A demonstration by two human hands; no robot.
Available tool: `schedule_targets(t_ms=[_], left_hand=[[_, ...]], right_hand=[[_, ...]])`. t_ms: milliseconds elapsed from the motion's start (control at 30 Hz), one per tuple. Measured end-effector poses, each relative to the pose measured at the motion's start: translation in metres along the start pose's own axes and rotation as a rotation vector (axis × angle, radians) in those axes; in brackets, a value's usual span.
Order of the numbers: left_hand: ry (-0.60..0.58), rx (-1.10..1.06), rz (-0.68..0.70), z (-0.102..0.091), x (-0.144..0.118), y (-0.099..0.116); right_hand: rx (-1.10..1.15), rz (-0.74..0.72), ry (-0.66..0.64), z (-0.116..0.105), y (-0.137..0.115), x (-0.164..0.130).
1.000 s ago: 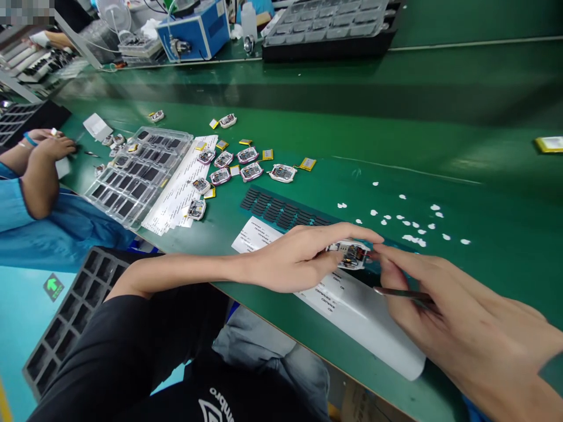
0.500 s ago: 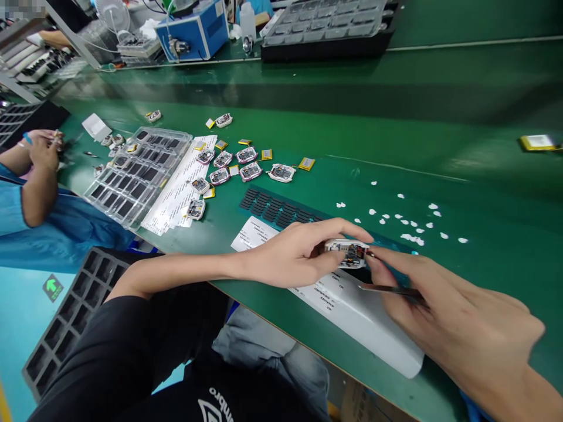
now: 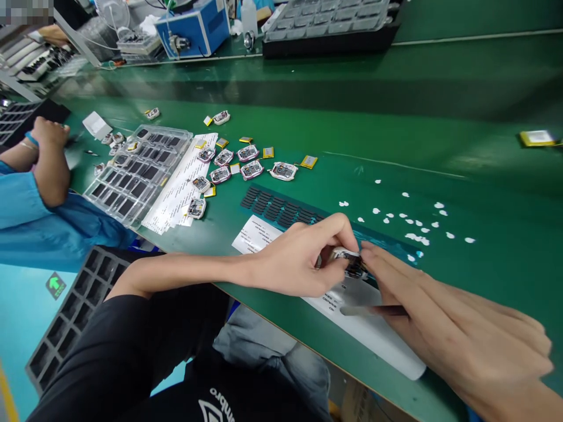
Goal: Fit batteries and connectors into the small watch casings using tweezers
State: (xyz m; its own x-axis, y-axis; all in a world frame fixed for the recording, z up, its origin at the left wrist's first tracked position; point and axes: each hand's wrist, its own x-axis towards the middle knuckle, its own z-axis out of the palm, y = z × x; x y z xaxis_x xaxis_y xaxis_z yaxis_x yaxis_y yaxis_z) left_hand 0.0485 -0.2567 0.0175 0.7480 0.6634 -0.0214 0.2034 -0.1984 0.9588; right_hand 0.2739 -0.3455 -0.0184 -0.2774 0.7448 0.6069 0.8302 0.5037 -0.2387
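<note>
Between its thumb and fingers, my left hand [image 3: 303, 255] grips a small white watch housing [image 3: 345, 254] with an exposed circuit board. My right hand [image 3: 448, 328] touches the housing's right side with its fingertips. Slim metal tweezers [image 3: 373, 310] lie in the right palm, their blurred end pointing left. Beneath both hands is a white label sheet [image 3: 255, 233] with printed text. Behind it lies a teal strip of black adhesive pads [image 3: 281, 210], partly covered by my left hand.
Several open housings [image 3: 252, 170] with yellow batteries [image 3: 309, 162] lie left of centre. Small white pieces [image 3: 409, 221] are scattered on the right. A clear tray [image 3: 136, 176] stands at left, near a co-worker's hands [image 3: 50, 135]. A blue box [image 3: 193, 29] sits behind.
My left hand has tilted the housing, and its fingers now cover more of it. The right fingers have straightened against its side. The tweezers' end has moved down and left.
</note>
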Motion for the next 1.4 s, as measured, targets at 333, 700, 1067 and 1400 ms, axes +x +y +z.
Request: schedule_targets(t_ms=[333,700,1067,1400], left_hand=[[0.045,-0.077,0.018,0.005,-0.001,-0.004],[0.093,-0.241,0.108,0.009,0.0,0.001],[0.093,-0.142,0.128,0.01,0.0,-0.002],[0.002,0.232,0.329,0.011,-0.007,-0.018]], right_hand=[[-0.208,-0.13,-0.075,-0.01,-0.011,0.02],[-0.221,-0.159,-0.026,-0.009,-0.016,0.023],[0.131,0.092,0.048,-0.002,-0.02,0.025],[0.423,0.475,-0.11,-0.003,-0.013,0.035]])
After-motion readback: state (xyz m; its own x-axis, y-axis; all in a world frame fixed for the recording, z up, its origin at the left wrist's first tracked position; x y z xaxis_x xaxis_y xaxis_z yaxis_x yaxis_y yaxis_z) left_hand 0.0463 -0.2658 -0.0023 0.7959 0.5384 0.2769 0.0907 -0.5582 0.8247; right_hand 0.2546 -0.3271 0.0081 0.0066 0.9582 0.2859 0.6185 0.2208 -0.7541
